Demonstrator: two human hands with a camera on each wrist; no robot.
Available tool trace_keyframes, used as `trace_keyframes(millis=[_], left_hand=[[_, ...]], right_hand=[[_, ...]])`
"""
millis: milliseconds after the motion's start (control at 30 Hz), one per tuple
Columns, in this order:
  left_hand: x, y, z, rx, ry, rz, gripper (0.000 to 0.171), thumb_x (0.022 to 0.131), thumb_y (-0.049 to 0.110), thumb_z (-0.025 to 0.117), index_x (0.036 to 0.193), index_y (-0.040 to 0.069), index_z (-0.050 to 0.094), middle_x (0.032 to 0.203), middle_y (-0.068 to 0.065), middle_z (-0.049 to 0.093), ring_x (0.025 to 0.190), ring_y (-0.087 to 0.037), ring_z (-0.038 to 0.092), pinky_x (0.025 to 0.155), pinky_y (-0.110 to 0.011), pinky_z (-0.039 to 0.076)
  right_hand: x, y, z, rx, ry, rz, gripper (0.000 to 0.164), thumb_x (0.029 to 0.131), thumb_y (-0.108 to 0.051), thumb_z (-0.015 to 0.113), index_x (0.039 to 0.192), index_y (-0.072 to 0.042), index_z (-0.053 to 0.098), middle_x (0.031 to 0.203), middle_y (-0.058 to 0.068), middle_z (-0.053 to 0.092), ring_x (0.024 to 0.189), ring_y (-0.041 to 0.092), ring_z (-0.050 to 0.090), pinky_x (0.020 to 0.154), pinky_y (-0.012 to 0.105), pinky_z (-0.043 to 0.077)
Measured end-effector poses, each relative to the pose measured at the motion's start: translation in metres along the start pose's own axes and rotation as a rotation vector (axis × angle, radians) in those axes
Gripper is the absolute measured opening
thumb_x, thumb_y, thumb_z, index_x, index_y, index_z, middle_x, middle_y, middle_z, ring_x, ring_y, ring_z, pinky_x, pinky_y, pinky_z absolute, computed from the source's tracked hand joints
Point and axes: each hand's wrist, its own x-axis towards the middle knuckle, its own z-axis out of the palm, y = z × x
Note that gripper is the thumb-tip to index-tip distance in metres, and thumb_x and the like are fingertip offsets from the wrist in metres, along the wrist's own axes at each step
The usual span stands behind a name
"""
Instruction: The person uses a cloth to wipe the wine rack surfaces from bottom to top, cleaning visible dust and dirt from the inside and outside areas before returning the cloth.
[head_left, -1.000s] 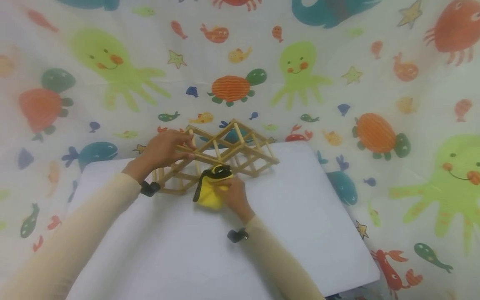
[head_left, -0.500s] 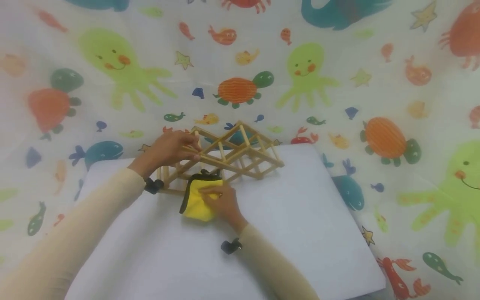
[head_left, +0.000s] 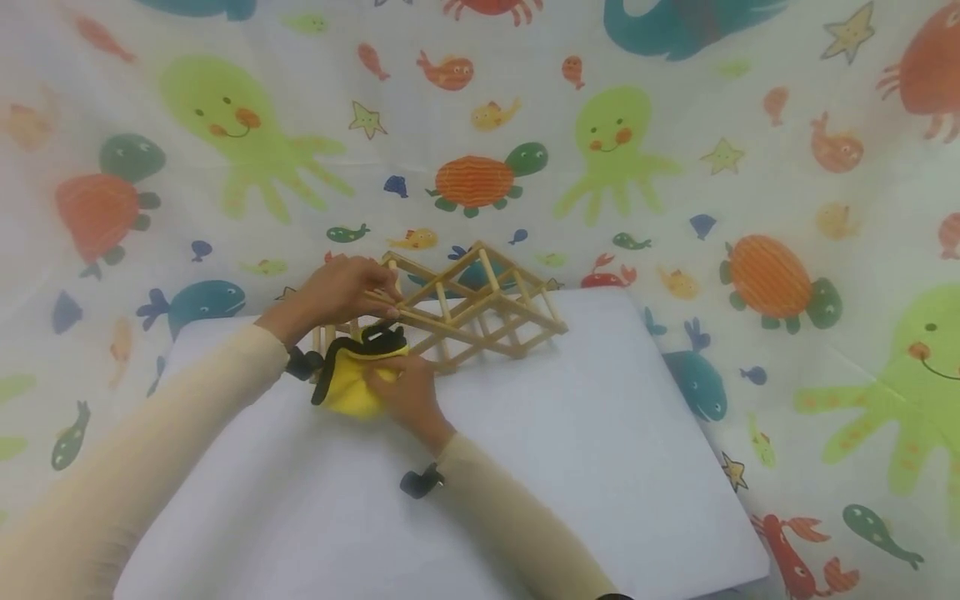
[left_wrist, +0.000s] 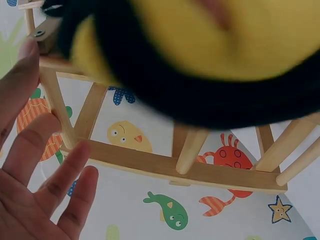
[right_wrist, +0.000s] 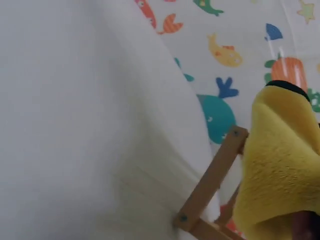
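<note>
A folding wooden lattice rack (head_left: 447,322) stands at the back of the white table, its slats joined by round rods. My left hand (head_left: 341,292) grips its upper left end; in the left wrist view, thumb and fingers (left_wrist: 75,155) are around a rod there. My right hand (head_left: 408,396) pinches a yellow cloth (head_left: 348,390) with black edging, bunched up against the rack's lower left part, below my left hand. Close to the lens, the cloth (left_wrist: 280,40) covers the top of the left wrist view. The right wrist view has the yellow cloth (right_wrist: 280,160) beside a slat end.
The white table (head_left: 600,467) extends in front of the rack and to its right. Directly behind it hangs a curtain (head_left: 660,133) printed with sea animals. Dark wrist straps with small cameras (head_left: 422,482) sit at both wrists.
My right hand has carried the cloth leftward along the lower front of the rack, with the cloth folding up more. My left hand keeps its hold, and the rack stays in place.
</note>
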Motion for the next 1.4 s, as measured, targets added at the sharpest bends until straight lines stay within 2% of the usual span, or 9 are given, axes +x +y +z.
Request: trace_keyframes(millis=[133, 333, 600, 833, 900, 1067, 1133, 1233, 1400], left_hand=[[0.000, 0.000, -0.001, 0.005, -0.008, 0.009, 0.025, 0.087, 0.029, 0.089, 0.108, 0.015, 0.083, 0.118, -0.011, 0.079, 0.110, -0.036, 0.073, 0.096, -0.056, 0.056], [0.001, 0.001, -0.002, 0.006, -0.005, 0.001, 0.023, 0.087, 0.027, 0.089, 0.106, 0.015, 0.084, 0.113, -0.008, 0.081, 0.111, -0.035, 0.073, 0.098, -0.056, 0.056], [0.001, 0.002, 0.005, -0.012, -0.029, 0.002, 0.027, 0.090, 0.031, 0.086, 0.111, 0.014, 0.082, 0.125, -0.013, 0.077, 0.117, -0.037, 0.069, 0.102, -0.059, 0.051], [0.000, 0.001, 0.003, 0.009, -0.016, 0.019, 0.026, 0.091, 0.030, 0.086, 0.111, 0.014, 0.083, 0.121, -0.011, 0.078, 0.114, -0.036, 0.070, 0.101, -0.057, 0.053], [0.000, 0.000, 0.003, 0.015, -0.014, 0.019, 0.026, 0.090, 0.030, 0.086, 0.111, 0.014, 0.083, 0.120, -0.011, 0.078, 0.113, -0.035, 0.069, 0.099, -0.057, 0.052], [0.000, 0.000, 0.004, 0.028, -0.022, 0.033, 0.025, 0.090, 0.030, 0.086, 0.109, 0.015, 0.082, 0.117, -0.009, 0.079, 0.111, -0.035, 0.072, 0.098, -0.056, 0.055], [0.000, 0.000, 0.004, 0.030, -0.016, 0.043, 0.024, 0.090, 0.029, 0.086, 0.108, 0.014, 0.082, 0.116, -0.009, 0.079, 0.112, -0.036, 0.072, 0.098, -0.056, 0.056], [-0.001, 0.002, 0.003, 0.030, -0.007, 0.047, 0.024, 0.089, 0.028, 0.087, 0.108, 0.013, 0.082, 0.113, -0.009, 0.080, 0.110, -0.036, 0.073, 0.097, -0.057, 0.056], [-0.003, 0.004, 0.000, 0.026, -0.004, 0.039, 0.022, 0.090, 0.027, 0.086, 0.108, 0.013, 0.082, 0.112, -0.010, 0.079, 0.110, -0.037, 0.071, 0.099, -0.059, 0.053]], right_hand=[[-0.001, -0.002, 0.000, -0.079, -0.065, -0.011, 0.016, 0.090, -0.018, 0.082, 0.105, -0.017, 0.086, 0.102, -0.001, 0.084, 0.091, 0.002, 0.071, 0.078, 0.014, 0.051], [-0.002, -0.004, 0.015, 0.042, -0.002, -0.177, 0.017, 0.092, -0.012, 0.081, 0.109, -0.012, 0.085, 0.107, 0.003, 0.084, 0.098, 0.007, 0.074, 0.085, 0.018, 0.056], [-0.014, 0.022, 0.056, -0.209, -0.158, 0.044, 0.011, 0.091, -0.021, 0.082, 0.100, -0.017, 0.087, 0.094, -0.005, 0.084, 0.080, -0.004, 0.069, 0.069, 0.007, 0.043], [-0.010, 0.010, 0.060, -0.173, -0.182, -0.123, 0.015, 0.095, -0.024, 0.079, 0.108, -0.024, 0.086, 0.099, -0.007, 0.084, 0.086, 0.000, 0.068, 0.073, 0.008, 0.045], [-0.009, 0.015, 0.060, -0.211, -0.185, -0.084, 0.014, 0.096, -0.025, 0.077, 0.107, -0.025, 0.086, 0.096, -0.009, 0.083, 0.083, -0.002, 0.066, 0.071, 0.009, 0.044], [-0.018, 0.044, 0.043, -0.358, -0.179, 0.199, 0.014, 0.084, -0.022, 0.078, 0.094, -0.025, 0.088, 0.087, -0.010, 0.082, 0.074, 0.000, 0.062, 0.067, 0.015, 0.044], [-0.020, 0.047, 0.032, -0.374, -0.172, 0.260, 0.016, 0.081, -0.019, 0.079, 0.093, -0.026, 0.088, 0.088, -0.009, 0.082, 0.073, 0.004, 0.063, 0.064, 0.018, 0.044], [-0.019, 0.040, 0.021, -0.363, -0.200, 0.195, 0.019, 0.082, -0.020, 0.080, 0.097, -0.030, 0.087, 0.095, -0.013, 0.083, 0.080, 0.003, 0.068, 0.066, 0.014, 0.044], [-0.017, 0.023, 0.022, -0.316, -0.296, -0.078, 0.018, 0.094, -0.024, 0.079, 0.110, -0.031, 0.085, 0.100, -0.014, 0.083, 0.082, 0.004, 0.066, 0.074, 0.013, 0.043]])
